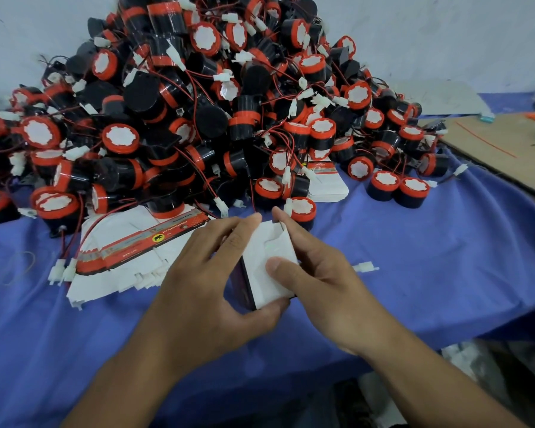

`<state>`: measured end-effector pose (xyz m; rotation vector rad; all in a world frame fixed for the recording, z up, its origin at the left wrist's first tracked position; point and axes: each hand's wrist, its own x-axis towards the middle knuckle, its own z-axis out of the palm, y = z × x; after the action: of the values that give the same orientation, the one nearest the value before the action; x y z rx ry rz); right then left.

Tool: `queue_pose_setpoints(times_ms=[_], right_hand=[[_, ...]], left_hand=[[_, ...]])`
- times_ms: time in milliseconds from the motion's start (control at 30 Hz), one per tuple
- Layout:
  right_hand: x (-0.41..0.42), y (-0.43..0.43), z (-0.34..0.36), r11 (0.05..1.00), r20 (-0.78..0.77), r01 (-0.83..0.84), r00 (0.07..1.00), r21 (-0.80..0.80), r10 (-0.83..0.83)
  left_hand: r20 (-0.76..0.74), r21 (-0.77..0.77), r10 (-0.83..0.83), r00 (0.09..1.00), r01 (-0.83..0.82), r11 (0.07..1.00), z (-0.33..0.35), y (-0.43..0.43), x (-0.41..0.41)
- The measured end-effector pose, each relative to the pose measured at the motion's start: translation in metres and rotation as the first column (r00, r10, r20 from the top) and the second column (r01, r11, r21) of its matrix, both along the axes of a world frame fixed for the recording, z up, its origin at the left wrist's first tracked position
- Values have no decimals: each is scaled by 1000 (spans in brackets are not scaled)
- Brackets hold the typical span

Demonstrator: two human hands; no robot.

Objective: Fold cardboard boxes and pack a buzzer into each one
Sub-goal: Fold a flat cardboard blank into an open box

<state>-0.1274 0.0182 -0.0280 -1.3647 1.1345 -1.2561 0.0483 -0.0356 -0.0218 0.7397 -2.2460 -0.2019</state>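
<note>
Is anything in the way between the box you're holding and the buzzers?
Nothing visible is. The left hand and right hand grip the white box, and the nearest buzzer lies just beyond it on the blue cloth, with nothing between.

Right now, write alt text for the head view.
The left hand and right hand grip a small white cardboard box over a blue cloth. Behind them rises a heap of black-and-red buzzers, with flat unfolded boxes at its foot.
</note>
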Motion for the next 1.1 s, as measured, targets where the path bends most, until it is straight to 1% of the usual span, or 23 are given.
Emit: queue_pose_setpoints(times_ms=[167, 267, 367, 500, 567, 633, 667, 733, 800, 867, 967, 1100], right_hand=[[0, -2, -2, 1000, 53, 22, 998, 10, -23], [1, -1, -3, 1000, 51, -22, 998, 13, 21], [6, 0, -8, 999, 0, -42, 999, 9, 42], [15, 0, -14, 1000, -103, 19, 994, -23, -22], [16, -1, -18, 998, -110, 36, 993, -43, -40], [16, -1, -18, 998, -71, 45, 996, -41, -48], [16, -2, -16, 999, -28, 42, 999, -26, -42], [17, -4, -12, 999, 124, 38, 992, 8, -39], [17, -6, -10, 999, 278, 48, 959, 23, -53], [16, -7, -9, 999, 361, 25, 932, 24, -32], [14, -7, -11, 1000, 367, -10, 930, 16, 3], [16, -5, -14, 998, 265, 55, 962, 33, -62]], left_hand=[[8, -17, -18, 1000, 18, 1000, 1, -2, 4], [4, 1, 1, 1000, -1, 1000, 2, -1, 5], [12, 29, 26, 1000, -26, 999, 1, 1, 5], [28, 50, 54, 998, -55, 997, 0, 4, 4], [31, 53, 60, 998, -62, 997, 0, 4, 4], [36, 51, 62, 997, -64, 997, 0, 4, 4], [39, 51, 64, 997, -66, 997, 0, 4, 5], [43, 59, 71, 997, -73, 996, 1, 3, 6], [40, 64, 79, 996, -82, 995, 1, 3, 6], [28, 53, 87, 996, -88, 995, 0, 3, 6], [10, 5, 100, 995, -100, 995, -3, 6, 2], [-12, -25, 110, 994, -110, 994, -6, 7, -2]])
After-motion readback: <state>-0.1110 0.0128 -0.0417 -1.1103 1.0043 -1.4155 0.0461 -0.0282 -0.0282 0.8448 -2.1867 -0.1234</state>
